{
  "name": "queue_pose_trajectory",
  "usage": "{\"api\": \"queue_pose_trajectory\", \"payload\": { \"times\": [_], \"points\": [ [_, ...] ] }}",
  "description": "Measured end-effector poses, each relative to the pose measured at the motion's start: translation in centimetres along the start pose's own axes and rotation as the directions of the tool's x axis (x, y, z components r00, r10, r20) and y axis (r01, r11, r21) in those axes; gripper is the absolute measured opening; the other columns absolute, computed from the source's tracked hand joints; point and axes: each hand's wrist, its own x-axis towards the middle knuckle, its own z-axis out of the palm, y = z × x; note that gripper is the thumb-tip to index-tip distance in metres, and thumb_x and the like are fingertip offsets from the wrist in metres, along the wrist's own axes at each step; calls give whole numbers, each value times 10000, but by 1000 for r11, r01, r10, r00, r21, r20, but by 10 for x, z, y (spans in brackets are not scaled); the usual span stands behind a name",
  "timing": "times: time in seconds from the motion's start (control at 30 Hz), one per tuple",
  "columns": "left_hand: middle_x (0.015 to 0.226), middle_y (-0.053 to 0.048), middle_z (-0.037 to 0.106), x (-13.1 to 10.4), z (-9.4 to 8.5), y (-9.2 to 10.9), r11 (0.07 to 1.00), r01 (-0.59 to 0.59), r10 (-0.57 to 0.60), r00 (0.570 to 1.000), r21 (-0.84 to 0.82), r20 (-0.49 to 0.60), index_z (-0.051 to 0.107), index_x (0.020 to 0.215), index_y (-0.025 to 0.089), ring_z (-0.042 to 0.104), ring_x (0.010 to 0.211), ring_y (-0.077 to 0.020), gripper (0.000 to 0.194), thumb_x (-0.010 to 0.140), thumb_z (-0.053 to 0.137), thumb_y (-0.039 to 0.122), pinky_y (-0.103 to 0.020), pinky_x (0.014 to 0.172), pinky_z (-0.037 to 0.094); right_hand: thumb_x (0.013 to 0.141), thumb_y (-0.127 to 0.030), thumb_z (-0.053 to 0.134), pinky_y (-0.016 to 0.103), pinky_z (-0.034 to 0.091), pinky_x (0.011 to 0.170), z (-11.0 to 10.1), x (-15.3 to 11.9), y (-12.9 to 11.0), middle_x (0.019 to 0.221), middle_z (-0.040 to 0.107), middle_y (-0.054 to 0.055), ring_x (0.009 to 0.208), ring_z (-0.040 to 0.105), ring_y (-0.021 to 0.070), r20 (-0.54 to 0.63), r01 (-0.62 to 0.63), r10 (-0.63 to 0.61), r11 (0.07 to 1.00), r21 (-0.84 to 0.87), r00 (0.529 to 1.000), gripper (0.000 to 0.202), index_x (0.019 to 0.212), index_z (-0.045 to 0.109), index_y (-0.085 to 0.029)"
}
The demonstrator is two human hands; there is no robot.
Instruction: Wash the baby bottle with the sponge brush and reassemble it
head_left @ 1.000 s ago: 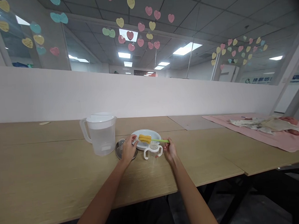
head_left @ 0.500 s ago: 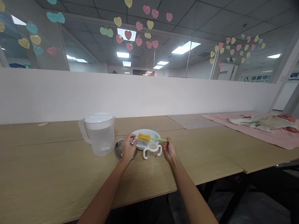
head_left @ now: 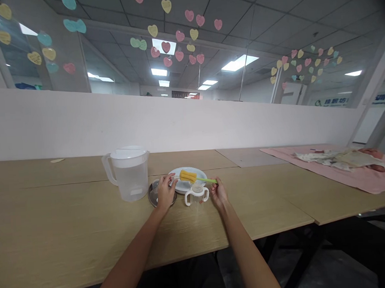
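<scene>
Both forearms cross the front edge of the table (head_left: 71, 236) and slant inward, the wrists raised toward the middle of its top. The left hand (head_left: 165, 192) is turned back upward, thumb and fingers curved together toward the sponge end of the brush (head_left: 188, 176). Something small and pale shows at those fingertips; it is too small to tell whether they pinch it. The right hand (head_left: 218, 192) is turned inward, its fingers curled and pinching the far end of the green handle.

The brush lies nearly level between the hands, its yellow sponge over the bowl (head_left: 194, 169), its handle reaching past the bowl's right rim. The two-handled cup (head_left: 197, 196) stands upright just in front of the bowl's front rim, between the wrists. A round tray (head_left: 153, 201) lies partly hidden by the left hand, and the jug (head_left: 131, 177) stands left of it, nearer the table's back edge.
</scene>
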Motion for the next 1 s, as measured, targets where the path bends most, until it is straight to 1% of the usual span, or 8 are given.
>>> {"api": "queue_pose_trajectory", "payload": {
  "times": [0.13, 0.2, 0.37, 0.5, 0.57, 0.67, 0.87, 1.0],
  "points": [
    [978, -65, 658, 0, 0, 3, 1000, -15, 15, 1000, 1, -7, 679, 1034, 219, 655, 890, -206, 194, 883, 591, 305, -356, 830, 561, 861, -401, 660, 114, 352, 347, 1, -3, 0, 458, 445, -103, 358, 410, 36, -35, 39, -40, 999, -27, 999, 292, 715, 512, -196],
    [980, -67, 658, 0, -1, 6, 1000, -29, 29, 1000, 12, -3, 678, 1040, 220, 653, 900, -208, 198, 890, 584, 309, -349, 832, 556, 870, -382, 650, 111, 358, 354, 2, -4, 0, 463, 455, -99, 363, 418, 35, -35, 35, -36, 999, -22, 999, 270, 725, 526, -191],
    [975, -66, 648, 0, -1, 6, 999, -40, 40, 999, 31, 12, 675, 1045, 215, 649, 908, -209, 202, 893, 576, 304, -343, 844, 542, 860, -410, 658, 119, 302, 323, 2, -3, 0, 429, 385, -120, 343, 365, 36, -14, -2, 2, 1000, 11, 1000, 309, 702, 499, -197],
    [954, -64, 640, 0, 0, 3, 998, -35, 35, 999, 45, -5, 674, 1043, 207, 648, 891, -208, 208, 888, 578, 306, -346, 852, 536, 863, -428, 655, 116, 284, 328, 2, -2, -2, 421, 350, -130, 338, 342, 27, -7, -16, 16, 999, 32, 1000, 332, 697, 490, -193],
    [947, -58, 639, 0, 0, 3, 998, -23, 24, 1000, 54, -13, 674, 1037, 217, 648, 888, -210, 202, 885, 580, 311, -350, 853, 535, 860, -447, 657, 118, 275, 327, 2, -1, -3, 415, 328, -134, 331, 323, 27, 0, -19, 19, 999, 26, 1000, 364, 676, 463, -200],
    [951, -53, 639, 1, -1, 3, 999, -5, 5, 1000, 43, -1, 674, 1028, 227, 650, 866, -205, 203, 892, 568, 333, -343, 825, 543, 858, -472, 658, 122, 269, 324, 2, -1, -3, 404, 295, -137, 327, 298, 29, 15, -27, 26, 999, 42, 1000, 406, 653, 426, -210],
    [992, -64, 687, 0, 0, 4, 999, -28, 29, 999, -16, 34, 663, 1014, 220, 657, 893, -205, 248, 929, 497, 383, -337, 811, 546, 865, -423, 662, 124, 319, 333, 1, -2, 0, 455, 409, -109, 357, 377, 37, -14, 10, -10, 1000, 17, 1000, 338, 688, 475, -205],
    [1000, -76, 713, -1, 2, 3, 999, -39, 41, 995, -32, 85, 653, 1021, 206, 665, 930, -215, 310, 962, 425, 407, -347, 829, 544, 871, -413, 654, 117, 346, 352, 1, -2, 0, 460, 430, -106, 364, 400, 37, 0, 22, -22, 1000, -4, 1000, 306, 714, 502, -198]
  ]
}}
